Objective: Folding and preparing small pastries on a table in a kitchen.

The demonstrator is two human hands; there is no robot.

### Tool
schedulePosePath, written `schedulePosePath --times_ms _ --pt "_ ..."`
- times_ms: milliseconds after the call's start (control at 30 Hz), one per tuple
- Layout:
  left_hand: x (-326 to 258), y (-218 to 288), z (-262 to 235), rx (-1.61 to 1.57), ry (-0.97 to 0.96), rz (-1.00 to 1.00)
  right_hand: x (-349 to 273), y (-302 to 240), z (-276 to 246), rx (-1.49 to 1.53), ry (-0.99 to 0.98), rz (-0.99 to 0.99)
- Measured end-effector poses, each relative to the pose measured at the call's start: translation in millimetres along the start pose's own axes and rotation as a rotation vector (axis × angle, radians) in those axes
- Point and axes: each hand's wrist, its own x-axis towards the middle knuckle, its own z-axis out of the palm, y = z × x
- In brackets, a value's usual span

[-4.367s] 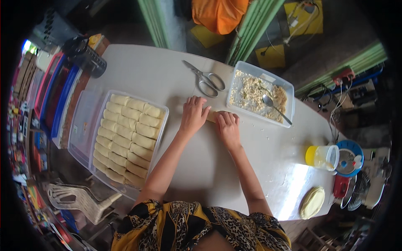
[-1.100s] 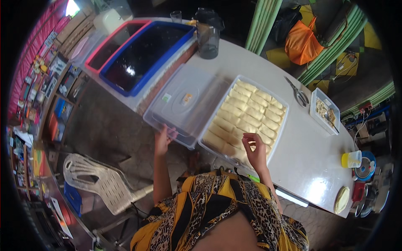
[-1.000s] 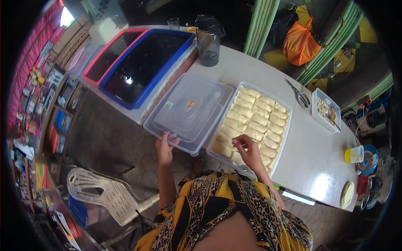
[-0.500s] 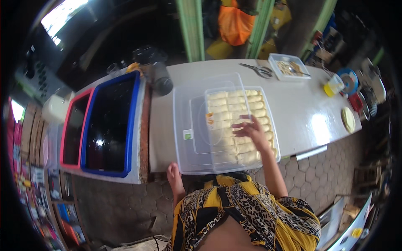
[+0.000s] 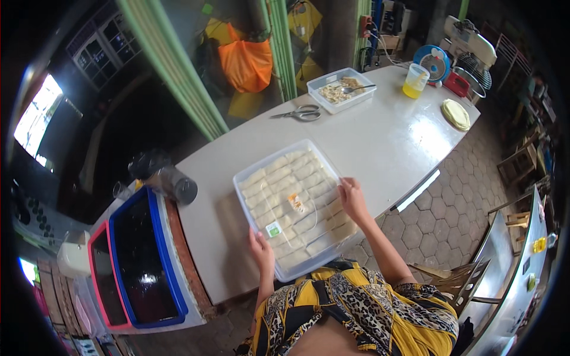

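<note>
A clear plastic container filled with rows of pale dough rolls is near the table's front edge, close to my body. Its transparent lid lies over the rolls and carries a small green-and-white sticker and an orange one. My left hand grips the left side near the front corner, thumb on the rim and the other fingers mostly hidden below. At the right side my right hand has its fingers curled over the edge. Whether the lid is snapped down all round I cannot tell.
Scissors and an open tub of filling with a spoon lie beyond. Farther right are a jug of yellow liquid, stacked round wrappers and a blue fan. Blue and pink trays stand left, beside a dark jar.
The lid has moved right, from partly overlapping the container to covering it. Both hands have come onto the container's sides. The view has swung to the right.
</note>
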Motion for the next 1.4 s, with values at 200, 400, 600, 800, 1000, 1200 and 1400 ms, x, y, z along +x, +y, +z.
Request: schedulePosePath --times_ms 200,400,600,800,1000,1200,1400 --pt "6.9 13.8 -3.5 0.364 0.016 0.073 11.2 1.2 10.1 0.028 -0.132 0.154" --pt "-12.4 21.4 -8.6 0.376 0.041 0.101 -4.5 -8.4 3.3 -0.127 -0.134 0.105" --pt "-20.6 25.0 12.5 0.237 0.077 -0.028 25.2 9.6 10.2 -0.004 -0.208 0.137" --pt "-101.6 36.8 70.6 0.502 -0.171 -0.178 118.7 55.8 -3.4 -0.240 -0.418 -0.149" --pt "87.4 75.2 78.0 0.729 0.038 0.505 14.3 44.8 -23.1 -0.251 0.190 0.216" --pt "200.4 67.3 136.2 0.971 -0.258 0.412 -14.0 15.6 -14.0 -0.065 0.183 0.420" --pt "265.4 57.9 154.9 0.871 -0.401 0.178 44.3 73.6 -10.2 -0.004 0.176 0.369"
